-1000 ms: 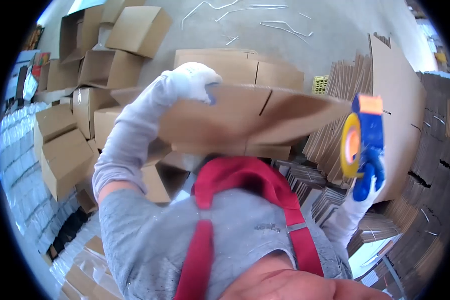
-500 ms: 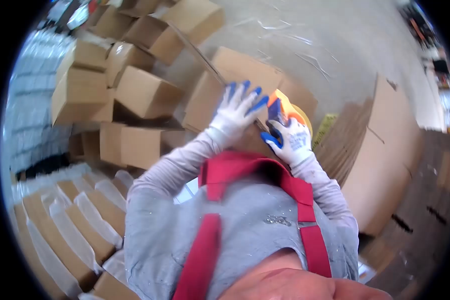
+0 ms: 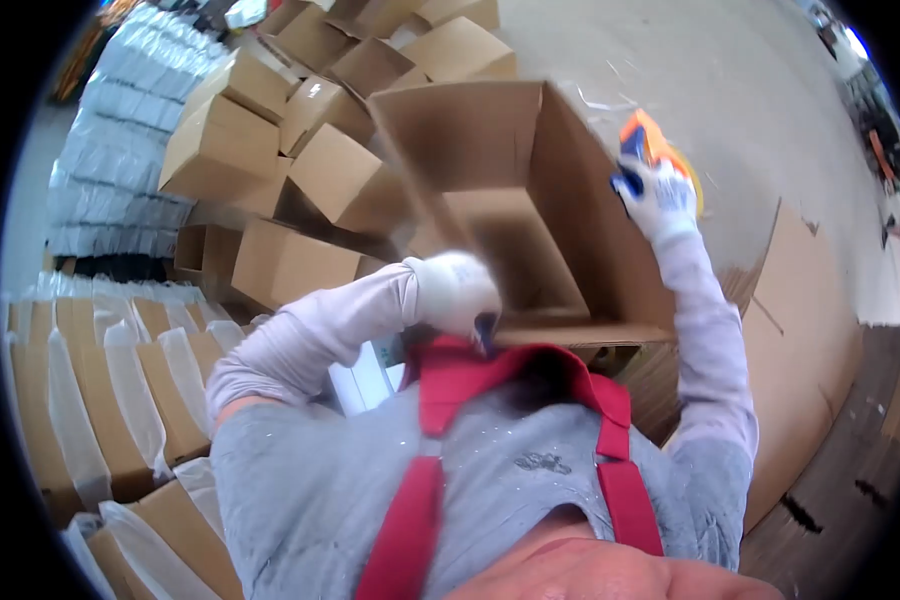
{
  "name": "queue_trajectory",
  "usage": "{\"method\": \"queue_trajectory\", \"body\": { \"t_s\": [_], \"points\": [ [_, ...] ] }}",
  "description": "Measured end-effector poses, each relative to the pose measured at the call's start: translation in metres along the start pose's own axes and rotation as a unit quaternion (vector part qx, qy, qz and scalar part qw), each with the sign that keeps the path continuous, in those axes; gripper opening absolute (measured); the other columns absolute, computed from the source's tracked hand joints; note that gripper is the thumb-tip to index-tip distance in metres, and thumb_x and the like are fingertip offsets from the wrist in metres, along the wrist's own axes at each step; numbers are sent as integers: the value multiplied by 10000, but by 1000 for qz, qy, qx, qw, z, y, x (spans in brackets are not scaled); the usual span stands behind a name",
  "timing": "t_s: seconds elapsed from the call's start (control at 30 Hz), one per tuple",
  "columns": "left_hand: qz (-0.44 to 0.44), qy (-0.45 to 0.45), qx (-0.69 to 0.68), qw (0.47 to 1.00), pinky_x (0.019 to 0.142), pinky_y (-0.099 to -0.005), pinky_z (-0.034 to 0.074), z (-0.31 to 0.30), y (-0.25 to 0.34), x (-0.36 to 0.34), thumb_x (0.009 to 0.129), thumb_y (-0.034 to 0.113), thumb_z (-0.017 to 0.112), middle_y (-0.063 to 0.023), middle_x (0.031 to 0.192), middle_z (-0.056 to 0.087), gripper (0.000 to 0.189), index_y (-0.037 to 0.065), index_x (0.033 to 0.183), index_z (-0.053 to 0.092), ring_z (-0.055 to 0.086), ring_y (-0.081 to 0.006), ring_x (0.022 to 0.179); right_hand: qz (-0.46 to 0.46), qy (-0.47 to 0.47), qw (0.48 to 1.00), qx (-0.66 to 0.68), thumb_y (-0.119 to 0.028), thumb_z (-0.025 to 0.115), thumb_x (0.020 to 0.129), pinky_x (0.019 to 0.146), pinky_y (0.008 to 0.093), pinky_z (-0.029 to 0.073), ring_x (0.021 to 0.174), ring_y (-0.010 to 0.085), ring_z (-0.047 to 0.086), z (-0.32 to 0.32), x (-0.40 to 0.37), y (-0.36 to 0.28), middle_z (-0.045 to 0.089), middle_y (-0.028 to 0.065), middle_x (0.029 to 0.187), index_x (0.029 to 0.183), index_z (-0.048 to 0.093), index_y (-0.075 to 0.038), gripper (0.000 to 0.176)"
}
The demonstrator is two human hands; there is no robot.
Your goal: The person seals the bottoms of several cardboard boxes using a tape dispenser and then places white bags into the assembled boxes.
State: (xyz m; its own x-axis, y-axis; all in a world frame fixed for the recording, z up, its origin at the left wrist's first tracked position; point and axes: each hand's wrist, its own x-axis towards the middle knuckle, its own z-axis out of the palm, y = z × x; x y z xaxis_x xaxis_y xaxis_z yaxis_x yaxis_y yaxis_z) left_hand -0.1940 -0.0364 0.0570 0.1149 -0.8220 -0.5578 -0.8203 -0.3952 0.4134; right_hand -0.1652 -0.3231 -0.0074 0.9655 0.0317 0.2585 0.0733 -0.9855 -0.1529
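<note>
My right hand (image 3: 660,195), in a white glove with blue fingertips, is closed around an orange-and-blue tape dispenser (image 3: 646,136) with a yellow roll, out beyond the right wall of the box. A large cardboard box (image 3: 510,225) stands before my apron, unfolded, its inside showing. At the near left corner of that box is my left hand (image 3: 460,295), gloved the same way. It is bent downward and blurred, blue fingertips by the near edge; most of its fingers are hidden.
Several formed cartons (image 3: 335,175) lie heaped at the left and far left. Plastic-wrapped stacks (image 3: 120,150) rise behind them. Cartons with white plastic strips (image 3: 100,390) stand at lower left. Flat cardboard sheets (image 3: 800,350) lean at right. Strapping scraps (image 3: 610,103) litter the floor.
The flat cardboard under my hands has become an open box. My left hand has drawn back toward my body; my right hand has moved out to the right with the tape dispenser.
</note>
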Motion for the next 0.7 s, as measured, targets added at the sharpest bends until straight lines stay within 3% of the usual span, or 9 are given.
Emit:
{"method": "queue_trajectory", "body": {
  "t_s": [0.07,0.13,0.2,0.3,0.4,0.47,0.6,0.67,0.7],
  "points": [
    [20,-130,-116,985,790,-375,492,24,9,28,645,363,735,-126,926,663,516,119,1089,634,626,-290,894,49,3,998,-47,-427,597,792,697,438,469,808,300,610,17,17,-13,607,138,891,1017,640,-236,298],
    [-85,3,-249,965,823,-405,475,47,21,66,694,431,697,-192,942,647,718,50,1261,476,607,-350,928,80,-47,995,-38,-466,541,812,715,462,466,844,302,617,49,24,-22,585,150,987,1066,627,-283,325],
    [-14,58,-265,962,833,-420,468,61,40,94,732,465,655,-246,927,631,826,1,1336,336,593,-395,935,108,-89,990,2,-459,533,820,732,454,469,854,302,620,41,30,-39,588,155,996,1085,621,-282,331],
    [-94,45,-240,965,803,-419,484,60,46,109,738,337,631,-246,941,628,602,42,1244,491,613,-376,888,80,-65,994,-19,-421,538,821,708,458,472,838,300,625,42,29,-37,607,147,918,1041,630,-251,293],
    [-33,-6,-277,960,762,-389,507,65,-19,136,721,321,642,-178,935,654,486,56,1125,595,642,-321,838,68,-30,997,3,-397,572,811,739,447,469,852,305,613,50,30,-29,607,147,955,1036,640,-251,277],
    [-212,-75,-310,923,755,-382,505,45,-51,137,721,410,663,-164,925,661,494,47,1055,635,644,-307,820,63,-30,997,-14,-390,594,799,749,450,467,854,303,610,42,26,-32,615,138,938,1023,646,-250,269],
    [-199,-36,-39,979,801,-439,491,97,-95,189,673,570,668,-125,970,668,562,85,956,695,634,-303,892,57,-14,998,-22,-413,609,778,768,443,462,838,296,616,58,23,-28,602,141,938,1036,650,-268,298],
    [-198,43,-32,979,876,-411,471,45,-72,160,715,508,655,-143,967,661,496,105,1004,678,617,-292,961,93,-55,994,-36,-425,593,788,813,453,438,871,304,603,46,24,-34,581,144,972,1075,630,-273,327],
    [-132,332,142,923,941,-380,425,44,-84,150,716,482,653,-144,951,651,525,108,1085,634,601,-280,991,85,-54,994,-41,-431,587,792,821,455,433,880,305,600,49,23,-31,579,147,981,1085,624,-272,336]
  ]
}}
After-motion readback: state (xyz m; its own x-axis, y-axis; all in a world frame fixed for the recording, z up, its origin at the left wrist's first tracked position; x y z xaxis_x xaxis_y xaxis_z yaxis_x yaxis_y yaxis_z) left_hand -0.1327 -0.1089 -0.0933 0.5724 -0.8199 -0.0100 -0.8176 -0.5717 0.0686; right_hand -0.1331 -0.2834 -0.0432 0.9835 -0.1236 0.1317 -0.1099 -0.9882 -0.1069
